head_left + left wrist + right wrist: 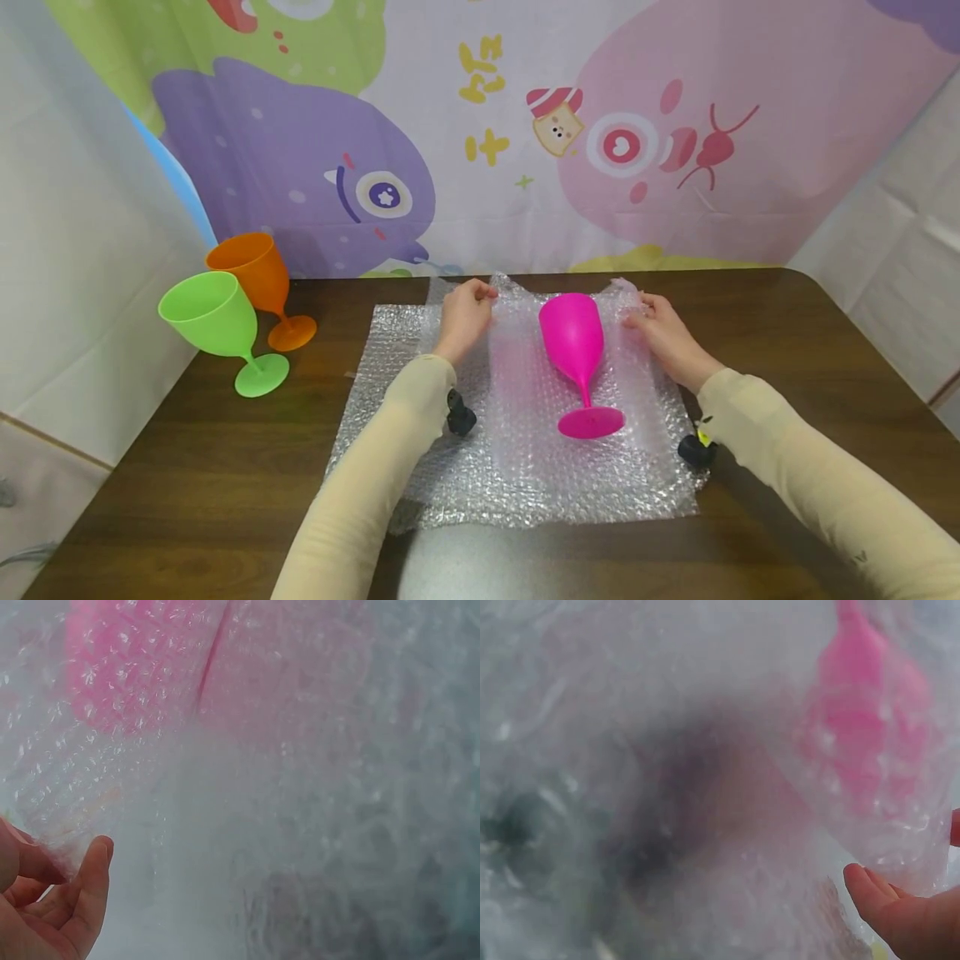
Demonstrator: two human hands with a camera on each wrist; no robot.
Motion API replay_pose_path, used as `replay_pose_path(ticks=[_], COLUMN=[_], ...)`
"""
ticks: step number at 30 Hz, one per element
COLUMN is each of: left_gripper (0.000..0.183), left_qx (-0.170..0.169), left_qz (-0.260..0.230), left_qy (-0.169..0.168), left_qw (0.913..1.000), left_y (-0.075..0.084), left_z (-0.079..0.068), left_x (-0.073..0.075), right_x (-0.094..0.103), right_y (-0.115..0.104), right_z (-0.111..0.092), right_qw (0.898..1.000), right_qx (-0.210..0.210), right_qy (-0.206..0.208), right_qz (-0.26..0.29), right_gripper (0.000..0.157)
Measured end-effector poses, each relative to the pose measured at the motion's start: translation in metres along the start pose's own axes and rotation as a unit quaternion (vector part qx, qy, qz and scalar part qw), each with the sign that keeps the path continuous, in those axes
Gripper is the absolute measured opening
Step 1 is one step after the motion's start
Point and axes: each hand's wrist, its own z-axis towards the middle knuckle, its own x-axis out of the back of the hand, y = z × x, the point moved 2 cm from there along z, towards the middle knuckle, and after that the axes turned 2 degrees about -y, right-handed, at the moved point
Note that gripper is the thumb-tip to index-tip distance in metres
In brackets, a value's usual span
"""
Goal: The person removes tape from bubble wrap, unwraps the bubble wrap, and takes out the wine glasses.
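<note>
A bright pink plastic goblet lies on bubble wrap, its bowl toward the back and its round foot toward the front. My left hand pinches the wrap's back edge, left of the bowl. On the other side, my right hand pinches the wrap's back right corner between thumb and fingers. The wrap is raised at both sides of the goblet. The left wrist view shows the pink bowl blurred through the plastic. Through the wrap in the right wrist view, the goblet shows its bowl and part of its stem.
A green goblet and an orange goblet stand together at the table's left side. The dark wooden table reaches back to a cartoon-printed curtain. Another bubble wrap layer extends left beneath my left arm.
</note>
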Motion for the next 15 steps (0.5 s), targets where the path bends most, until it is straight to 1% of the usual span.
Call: replay_pose_path(ticks=[3,6,11,13,15], left_gripper=[0.018,0.02,0.023,0.024,0.025], left_qx=[0.007,0.012,0.01,0.01,0.012], left_qz=[0.003,0.006,0.011,0.015,0.018], left_qy=[0.001,0.001,0.004,0.002,-0.006], left_qw=[1.0,0.9999,0.9999,0.9998,0.9997], left_y=[-0.002,-0.004,-0.009,-0.011,-0.013], left_z=[-0.001,-0.001,0.0,0.0,0.0], left_x=[0.0,0.001,0.001,0.001,0.001], right_x=[0.002,0.005,0.008,0.009,0.009], right_y=[0.003,0.005,0.009,0.01,0.011], right_z=[-0.001,-0.001,0.001,0.002,0.002], right_qw=[1.0,1.0,0.996,0.995,0.994], right_qx=[0.002,0.027,0.08,0.088,0.088], right_qy=[-0.002,0.001,-0.016,-0.021,-0.018], right_qz=[0.009,0.002,-0.036,-0.049,-0.059], right_gripper=[0.071,0.075,0.068,0.065,0.064])
